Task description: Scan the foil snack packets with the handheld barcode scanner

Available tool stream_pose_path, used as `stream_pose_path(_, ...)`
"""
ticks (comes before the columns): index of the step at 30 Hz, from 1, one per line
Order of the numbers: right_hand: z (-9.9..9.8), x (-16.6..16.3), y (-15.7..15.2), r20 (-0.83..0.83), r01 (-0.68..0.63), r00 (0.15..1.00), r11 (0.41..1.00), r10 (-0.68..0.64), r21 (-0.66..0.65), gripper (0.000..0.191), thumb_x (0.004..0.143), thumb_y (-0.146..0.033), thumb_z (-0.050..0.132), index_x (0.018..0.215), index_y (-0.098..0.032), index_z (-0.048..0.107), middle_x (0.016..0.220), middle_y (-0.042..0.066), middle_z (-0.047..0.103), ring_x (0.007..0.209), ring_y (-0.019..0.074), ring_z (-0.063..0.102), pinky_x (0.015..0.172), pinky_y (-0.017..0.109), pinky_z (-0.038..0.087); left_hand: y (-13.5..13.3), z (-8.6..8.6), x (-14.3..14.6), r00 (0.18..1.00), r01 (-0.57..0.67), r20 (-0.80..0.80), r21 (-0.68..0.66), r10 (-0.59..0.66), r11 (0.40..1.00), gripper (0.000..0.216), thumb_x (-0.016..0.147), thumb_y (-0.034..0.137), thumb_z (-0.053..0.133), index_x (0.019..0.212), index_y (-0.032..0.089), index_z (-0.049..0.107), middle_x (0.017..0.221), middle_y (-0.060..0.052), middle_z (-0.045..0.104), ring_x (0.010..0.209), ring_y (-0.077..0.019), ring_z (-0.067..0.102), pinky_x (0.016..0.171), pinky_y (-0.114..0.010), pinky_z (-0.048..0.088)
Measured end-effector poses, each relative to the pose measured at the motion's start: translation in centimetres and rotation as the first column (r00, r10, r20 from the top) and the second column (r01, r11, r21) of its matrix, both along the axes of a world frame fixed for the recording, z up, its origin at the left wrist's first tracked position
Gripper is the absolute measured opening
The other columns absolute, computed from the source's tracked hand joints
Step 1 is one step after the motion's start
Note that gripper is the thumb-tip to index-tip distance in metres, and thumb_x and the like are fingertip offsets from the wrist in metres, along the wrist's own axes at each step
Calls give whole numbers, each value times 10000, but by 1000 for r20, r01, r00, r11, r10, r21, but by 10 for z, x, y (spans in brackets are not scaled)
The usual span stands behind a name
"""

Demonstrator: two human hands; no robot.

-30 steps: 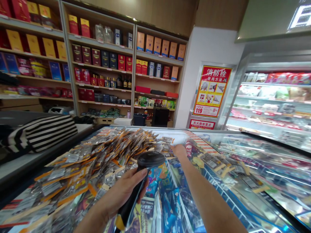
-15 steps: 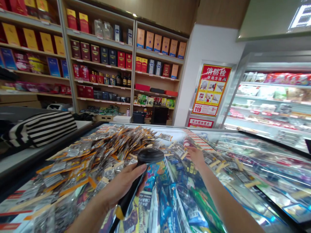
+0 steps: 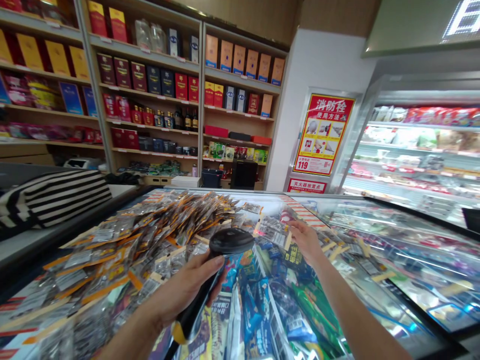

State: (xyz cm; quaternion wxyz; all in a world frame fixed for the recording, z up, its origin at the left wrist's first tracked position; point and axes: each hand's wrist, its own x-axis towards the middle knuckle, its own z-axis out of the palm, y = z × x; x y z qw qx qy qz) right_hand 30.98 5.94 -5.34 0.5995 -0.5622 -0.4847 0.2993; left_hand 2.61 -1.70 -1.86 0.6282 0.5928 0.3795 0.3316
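My left hand (image 3: 187,287) is wrapped around the handle of a black barcode scanner (image 3: 230,241), its head pointing away from me. In my right hand (image 3: 305,242) is the edge of a small clear snack packet (image 3: 273,231) with a white barcode label and a pale strip. A small red light spot shows at the packet's left end, just beyond the scanner head. To the left, a large heap of similar packets (image 3: 150,240) with orange strips covers the freezer top. More loose packets (image 3: 360,255) lie to the right of my right hand.
Colourful frozen-food packs (image 3: 255,310) fill the freezer below my hands. The sliding glass lid (image 3: 397,235) extends right. A striped bag (image 3: 56,200) sits on the left counter. Behind stand shelves of boxes (image 3: 153,80), a red fire-hydrant poster (image 3: 324,132) and a lit display fridge (image 3: 420,150).
My right hand has lifted the packet slightly and its label now shows more plainly, with a red spot on it. The scanner stays nearly in place; the view has shifted a little.
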Motion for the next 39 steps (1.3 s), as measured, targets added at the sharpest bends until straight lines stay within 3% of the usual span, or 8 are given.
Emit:
stream_pose_path(8,-10,8,5,60,19,998,1000,-20,3,244,604,-314,494,790,-165,550,581,-12,588,512,122,526,518,236,416,-1,2,0,999,34,34,38,-35,999,308,725,467,444,684,165,490,469,45,466,415,-71,394,433,-192,314)
stream_pose_path(11,-24,21,12,204,112,975,990,-93,-82,235,631,-275,441,790,-157,567,588,6,603,502,129,540,496,237,421,0,1,0,999,-10,33,-13,11,1000,323,710,474,461,651,158,492,490,37,467,421,-68,390,420,-187,316)
stream_pose_path(16,-40,59,24,591,445,751,887,-296,-121,268,654,-228,401,783,-167,628,624,41,635,594,169,582,551,262,432,2,-2,-1,999,-29,20,-17,29,999,341,703,486,457,629,156,502,483,33,457,432,-77,387,426,-193,332)
stream_pose_path(23,-28,111,15,700,620,592,781,-400,-77,325,678,-246,410,852,-93,639,789,165,621,823,284,560,683,365,403,3,1,-2,992,-113,47,-77,117,991,336,679,494,484,629,162,501,473,34,466,417,-74,396,412,-181,333)
stream_pose_path(26,-16,109,16,759,703,429,709,-490,61,372,688,-271,411,958,-93,596,924,190,567,882,294,523,678,369,399,4,1,-3,991,-127,33,-109,131,986,356,667,511,485,616,159,501,453,32,466,405,-75,395,411,-184,332)
stream_pose_path(29,-2,80,39,802,610,357,769,-480,189,362,722,-270,372,991,-126,567,975,153,543,904,246,505,713,333,394,5,0,-3,991,-128,14,-114,131,985,362,667,514,482,603,158,492,434,31,463,394,-73,388,403,-182,313)
stream_pose_path(33,4,14,94,922,261,363,965,-132,35,364,777,-209,277,1017,-145,542,994,98,561,935,170,495,799,262,355,4,3,-3,988,-146,37,-103,150,984,359,659,519,491,605,164,482,441,37,469,389,-66,383,401,-180,297)
stream_pose_path(39,-16,-41,142,970,65,220,991,98,-115,429,721,-116,357,1125,-215,458,1243,63,409,1095,208,376,813,342,341,5,0,-4,984,-167,41,-113,173,979,373,658,535,483,626,163,477,431,41,459,377,-61,368,396,-184,278)
